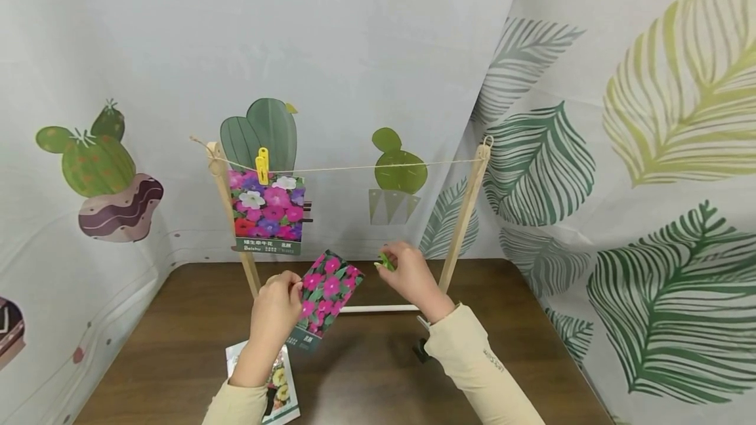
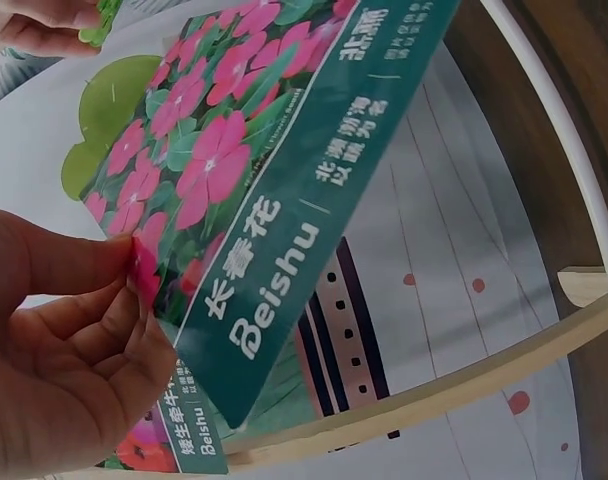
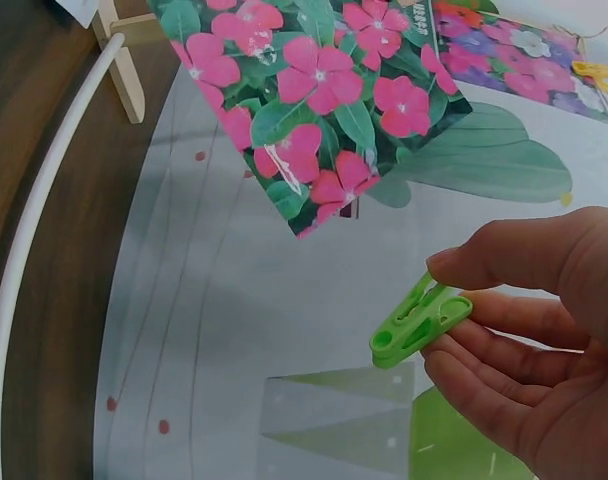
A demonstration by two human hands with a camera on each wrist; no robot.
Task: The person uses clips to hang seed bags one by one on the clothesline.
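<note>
Between thumb and fingers my left hand (image 1: pixel 276 307) pinches a seed packet (image 1: pixel 328 294) by its side edge; pink flowers and a dark green label reading "Beishu" cover it. The packet is tilted, held above the table. My right hand (image 1: pixel 409 275) pinches a light green clothespin (image 3: pixel 414 322) by its handle end, to the right of the packet and apart from it. Behind, a second seed packet (image 1: pixel 268 208) with purple, pink and white flowers hangs from a string (image 1: pixel 354 168), clipped by a yellow clothespin (image 1: pixel 262 166).
The string runs between two wooden posts (image 1: pixel 465 215), joined low down by a white rod (image 1: pixel 378 309). Another packet (image 1: pixel 283 389) with yellow flowers lies on the brown table (image 1: pixel 177 333) under my left forearm. A small dark object (image 1: pixel 422 350) lies by my right sleeve.
</note>
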